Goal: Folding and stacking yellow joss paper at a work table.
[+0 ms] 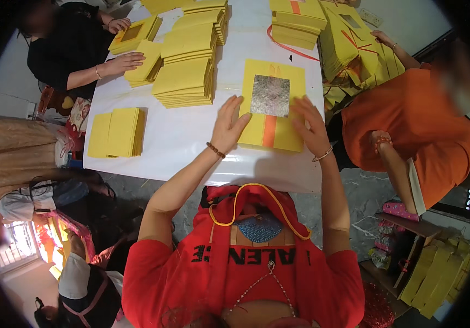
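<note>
In front of me on the table lies a stack of yellow paper sheets (250, 131). Its top sheet bears a silvery square (270, 96) and an orange stripe (269, 131). At the stack's left edge is my left hand (229, 123), fingers stretched out and thumb reaching toward the silvery square. My right hand (311, 127) is at the right edge, its fingers extended and slightly blurred. Neither hand grips anything; whether the fingers press on the paper's sides I cannot tell.
Several yellow paper stacks (183, 82) line the white table (175, 142), with a smaller pile (115, 132) at the near left. A red ribbon (284, 48) lies near the far right stack (298, 27). One person works at the left; another in orange (404, 120) sits at the right.
</note>
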Motion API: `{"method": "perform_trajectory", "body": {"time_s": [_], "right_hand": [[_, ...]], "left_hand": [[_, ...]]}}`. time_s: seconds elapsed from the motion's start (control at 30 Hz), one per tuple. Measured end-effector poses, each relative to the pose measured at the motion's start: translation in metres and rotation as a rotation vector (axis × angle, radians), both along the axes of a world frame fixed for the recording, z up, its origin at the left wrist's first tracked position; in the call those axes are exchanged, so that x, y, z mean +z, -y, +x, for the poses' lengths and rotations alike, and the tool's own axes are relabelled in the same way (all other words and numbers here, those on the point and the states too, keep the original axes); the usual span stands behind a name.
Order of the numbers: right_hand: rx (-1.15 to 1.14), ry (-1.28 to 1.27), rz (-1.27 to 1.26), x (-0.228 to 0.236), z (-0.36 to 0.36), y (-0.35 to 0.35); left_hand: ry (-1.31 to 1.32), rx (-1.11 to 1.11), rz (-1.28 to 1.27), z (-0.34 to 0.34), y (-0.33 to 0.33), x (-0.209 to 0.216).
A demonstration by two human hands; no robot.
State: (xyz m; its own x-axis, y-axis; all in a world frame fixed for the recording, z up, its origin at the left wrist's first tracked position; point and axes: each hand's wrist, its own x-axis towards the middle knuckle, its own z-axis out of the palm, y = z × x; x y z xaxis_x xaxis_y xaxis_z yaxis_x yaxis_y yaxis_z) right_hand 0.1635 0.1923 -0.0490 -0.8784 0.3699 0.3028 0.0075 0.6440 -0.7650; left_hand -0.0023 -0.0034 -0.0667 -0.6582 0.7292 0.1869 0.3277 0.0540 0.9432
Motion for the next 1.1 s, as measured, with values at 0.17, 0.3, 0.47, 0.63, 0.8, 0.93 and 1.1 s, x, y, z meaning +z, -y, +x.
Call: {"method": "perform_trajectory", "body": {"time_s": [0.17,0.3,0.47,0.63,0.8,0.93,1.1], "right_hand": [[0.124,0.161,0.242,0.003,-0.002,0.008],[0.17,-0.065,0.037,-0.014,-0.008,0.001],[0.157,-0.04,-0.099,-0.014,-0.005,0.001],[0.156,-0.079,-0.241,-0.022,-0.005,0.0],[0.166,-0.184,-0.323,-0.014,-0.006,0.002],[0.211,-0.104,-0.375,-0.02,-0.002,-0.004],[0.269,-0.142,-0.334,-0.024,0.002,-0.007]], "left_hand": [[-0.863,-0.381,-0.078,0.004,0.016,0.053],[-0.889,-0.486,-0.162,0.0,0.018,0.043],[-0.859,-0.487,-0.041,-0.003,0.013,0.048],[-0.767,-0.504,-0.127,-0.007,0.009,0.055],[-0.707,-0.434,-0.188,-0.01,0.008,0.053],[-0.519,-0.335,-0.188,-0.009,0.005,0.051],[-0.324,-0.268,-0.222,-0.012,0.003,0.043]]}}
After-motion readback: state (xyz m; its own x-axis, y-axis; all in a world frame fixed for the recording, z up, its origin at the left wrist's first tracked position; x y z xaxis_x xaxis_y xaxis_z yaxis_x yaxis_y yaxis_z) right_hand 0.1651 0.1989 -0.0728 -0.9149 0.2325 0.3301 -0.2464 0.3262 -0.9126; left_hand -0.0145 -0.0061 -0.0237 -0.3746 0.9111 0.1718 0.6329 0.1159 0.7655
